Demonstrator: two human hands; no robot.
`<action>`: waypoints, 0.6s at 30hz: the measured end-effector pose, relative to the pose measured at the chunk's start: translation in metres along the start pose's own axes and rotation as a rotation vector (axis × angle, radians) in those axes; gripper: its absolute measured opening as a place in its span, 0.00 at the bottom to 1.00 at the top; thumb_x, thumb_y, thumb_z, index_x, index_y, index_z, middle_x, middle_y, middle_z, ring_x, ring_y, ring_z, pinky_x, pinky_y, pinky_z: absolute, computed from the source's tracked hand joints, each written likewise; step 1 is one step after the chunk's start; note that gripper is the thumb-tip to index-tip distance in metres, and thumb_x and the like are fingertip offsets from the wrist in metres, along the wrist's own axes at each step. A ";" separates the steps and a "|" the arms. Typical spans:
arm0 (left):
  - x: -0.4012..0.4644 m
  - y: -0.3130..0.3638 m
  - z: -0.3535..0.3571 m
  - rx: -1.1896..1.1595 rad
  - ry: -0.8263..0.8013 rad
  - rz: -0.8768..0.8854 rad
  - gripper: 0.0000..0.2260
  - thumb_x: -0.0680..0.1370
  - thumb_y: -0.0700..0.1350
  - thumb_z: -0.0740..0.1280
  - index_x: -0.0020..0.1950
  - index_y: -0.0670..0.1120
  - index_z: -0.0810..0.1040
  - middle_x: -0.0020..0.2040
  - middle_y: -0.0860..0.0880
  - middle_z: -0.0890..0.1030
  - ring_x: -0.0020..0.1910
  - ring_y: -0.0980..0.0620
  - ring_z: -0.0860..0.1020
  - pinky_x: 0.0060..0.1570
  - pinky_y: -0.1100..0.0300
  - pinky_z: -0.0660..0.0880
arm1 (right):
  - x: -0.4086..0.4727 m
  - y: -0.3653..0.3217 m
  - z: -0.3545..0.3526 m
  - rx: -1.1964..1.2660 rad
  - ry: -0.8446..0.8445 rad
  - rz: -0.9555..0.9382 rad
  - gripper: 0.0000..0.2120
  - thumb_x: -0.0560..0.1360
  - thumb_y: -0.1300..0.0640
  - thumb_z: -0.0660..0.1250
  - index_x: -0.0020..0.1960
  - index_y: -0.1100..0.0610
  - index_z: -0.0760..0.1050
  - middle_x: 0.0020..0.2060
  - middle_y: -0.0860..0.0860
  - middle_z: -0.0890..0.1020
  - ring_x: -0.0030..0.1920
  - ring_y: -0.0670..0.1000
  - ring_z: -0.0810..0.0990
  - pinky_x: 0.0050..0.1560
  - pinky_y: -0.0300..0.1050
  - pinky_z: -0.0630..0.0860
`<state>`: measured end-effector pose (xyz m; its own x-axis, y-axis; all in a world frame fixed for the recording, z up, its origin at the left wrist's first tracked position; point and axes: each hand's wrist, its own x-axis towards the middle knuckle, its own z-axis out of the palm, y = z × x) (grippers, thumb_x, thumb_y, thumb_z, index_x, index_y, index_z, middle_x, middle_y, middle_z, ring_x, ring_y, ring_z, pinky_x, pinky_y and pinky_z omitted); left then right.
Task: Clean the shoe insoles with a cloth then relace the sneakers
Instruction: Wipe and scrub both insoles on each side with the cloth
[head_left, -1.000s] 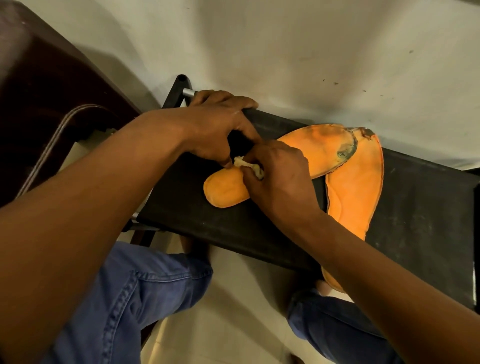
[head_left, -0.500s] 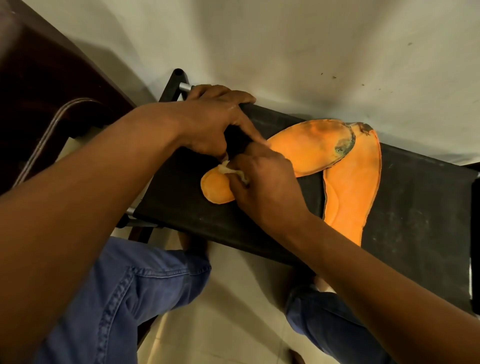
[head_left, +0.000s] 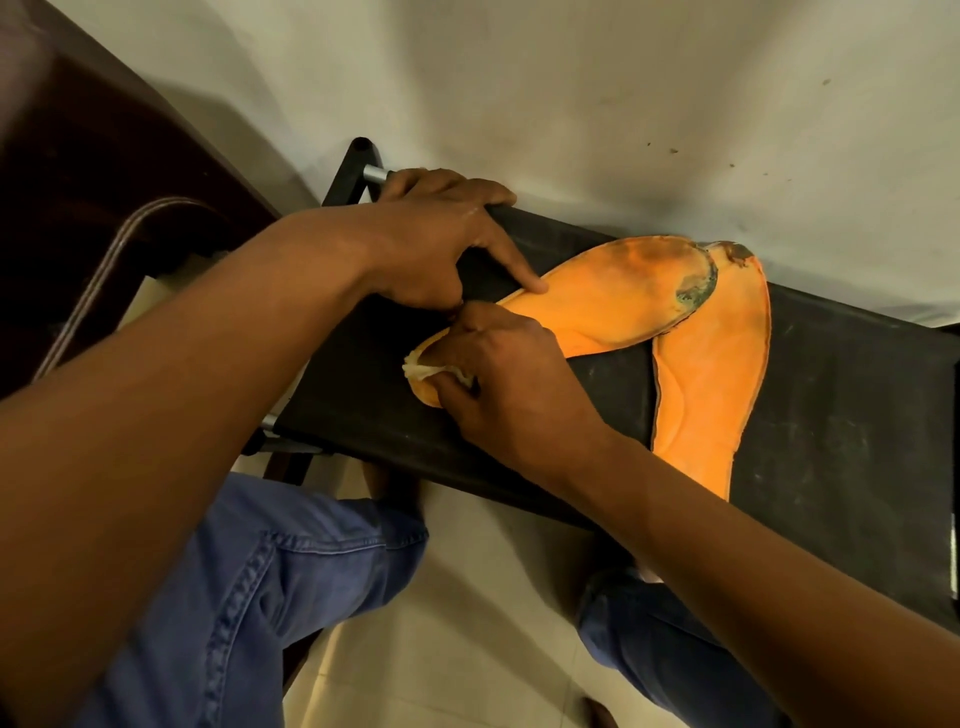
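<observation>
The right hand (head_left: 509, 384) is gripping a small pale cloth (head_left: 421, 370), wadded under curled fingers, and is pressing it onto the heel end of the first insole (head_left: 613, 296). The left hand (head_left: 441, 244) is resting on the far edge of the table (head_left: 841, 415). Its index finger is extended and is pinning the insole's far edge, just beside the right hand; its other fingers are lying over the table's rear rim and are holding nothing.

The first insole is lying flat on the black table. Its long axis is running from the heel, at the near left under the right hand, up to the toe at the far right. The uncovered length is therefore extending away from the right hand toward the far right, so any further wiping stroke is likely to travel along that axis. The toe is carrying a dark stain. The right hand is the nearer one to that area.

The second insole (head_left: 711, 395) is lying with its toe touching or tucked under the first insole's toe; which is on top is unclear. Its heel is pointing toward the person.

Most of the cloth and the first insole's heel are being hidden by the right hand. No sneakers or laces are appearing in view.
</observation>
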<state>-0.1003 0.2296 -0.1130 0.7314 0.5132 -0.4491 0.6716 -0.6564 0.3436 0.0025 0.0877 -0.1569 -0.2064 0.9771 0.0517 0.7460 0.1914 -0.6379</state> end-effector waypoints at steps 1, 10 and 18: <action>0.000 0.000 0.000 -0.002 0.001 0.005 0.36 0.71 0.39 0.72 0.58 0.81 0.67 0.82 0.56 0.53 0.80 0.49 0.49 0.78 0.42 0.42 | 0.001 0.001 -0.002 0.019 -0.024 -0.009 0.10 0.72 0.60 0.73 0.53 0.57 0.86 0.47 0.55 0.82 0.47 0.54 0.81 0.44 0.53 0.80; 0.002 -0.005 0.000 0.029 -0.037 0.016 0.35 0.73 0.44 0.75 0.64 0.80 0.68 0.82 0.57 0.50 0.81 0.49 0.47 0.77 0.43 0.41 | 0.007 0.005 -0.008 -0.003 -0.170 -0.032 0.09 0.72 0.56 0.71 0.50 0.55 0.86 0.46 0.54 0.83 0.46 0.53 0.80 0.44 0.54 0.78; 0.000 -0.003 0.000 0.012 -0.036 0.007 0.34 0.73 0.43 0.74 0.63 0.80 0.68 0.82 0.57 0.50 0.81 0.49 0.46 0.77 0.43 0.40 | -0.002 -0.005 0.003 -0.032 -0.013 0.001 0.09 0.73 0.58 0.73 0.53 0.55 0.86 0.47 0.53 0.82 0.47 0.53 0.81 0.43 0.51 0.79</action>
<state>-0.1020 0.2314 -0.1144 0.7310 0.4887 -0.4762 0.6651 -0.6664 0.3371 -0.0030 0.0840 -0.1560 -0.2133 0.9761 0.0409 0.7660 0.1931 -0.6131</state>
